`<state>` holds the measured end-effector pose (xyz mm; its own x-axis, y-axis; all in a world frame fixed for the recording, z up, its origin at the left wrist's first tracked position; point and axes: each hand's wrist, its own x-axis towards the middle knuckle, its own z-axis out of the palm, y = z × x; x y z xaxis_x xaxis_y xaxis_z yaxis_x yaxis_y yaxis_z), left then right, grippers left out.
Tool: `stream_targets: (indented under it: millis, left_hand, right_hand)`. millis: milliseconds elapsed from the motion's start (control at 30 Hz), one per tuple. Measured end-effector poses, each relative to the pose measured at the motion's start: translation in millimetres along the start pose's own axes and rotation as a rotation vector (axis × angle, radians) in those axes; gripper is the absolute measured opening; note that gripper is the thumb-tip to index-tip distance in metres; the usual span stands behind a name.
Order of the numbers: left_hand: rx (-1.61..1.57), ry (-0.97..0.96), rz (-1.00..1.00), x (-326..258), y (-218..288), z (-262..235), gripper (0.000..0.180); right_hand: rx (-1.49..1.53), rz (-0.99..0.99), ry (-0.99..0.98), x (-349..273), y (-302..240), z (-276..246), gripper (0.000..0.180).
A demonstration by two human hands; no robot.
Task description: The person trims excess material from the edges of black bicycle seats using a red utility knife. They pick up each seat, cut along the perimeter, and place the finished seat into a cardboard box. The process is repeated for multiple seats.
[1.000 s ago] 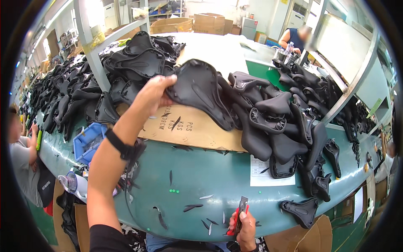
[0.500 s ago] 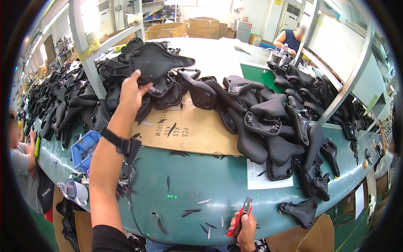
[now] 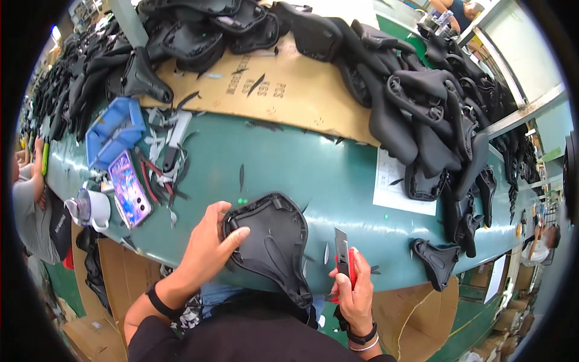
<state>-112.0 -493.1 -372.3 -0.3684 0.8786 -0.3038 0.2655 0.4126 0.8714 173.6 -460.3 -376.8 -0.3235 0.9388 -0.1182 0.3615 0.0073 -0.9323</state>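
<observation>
A black bicycle saddle lies upside down at the near edge of the green table, its narrow nose pointing toward me. My left hand grips its left rim, thumb and fingers wrapped over the edge. My right hand holds a red utility knife with the blade extended upward, just right of the saddle and apart from it.
Piles of black saddles cover the table's right and far side, on a cardboard sheet. A blue tray, a phone, a white cup and black offcuts lie at left. A paper sheet lies right. Another person stands at far left.
My left hand, which was reaching into the far pile, has brought one saddle back to the near edge. The view has tilted down. The knife hand has risen beside the saddle.
</observation>
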Motion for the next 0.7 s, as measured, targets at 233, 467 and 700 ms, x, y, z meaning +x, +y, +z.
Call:
stream_targets:
  millis: [233, 467, 700]
  left_hand:
    - [0.509, -0.092, 0.658, -28, -23, 3, 0.061]
    - [0.415, 0.015, 0.709, -21, -37, 16, 0.049]
    - [0.401, 0.053, 0.706, -24, -27, 19, 0.047]
  right_hand:
    - [-0.476, -0.345, 0.016, -10, -23, 17, 0.057]
    - [-0.945, -0.234, -0.063, -11, -44, 43, 0.058]
    - [-0.982, -0.089, -0.17, -48, -39, 52, 0.064]
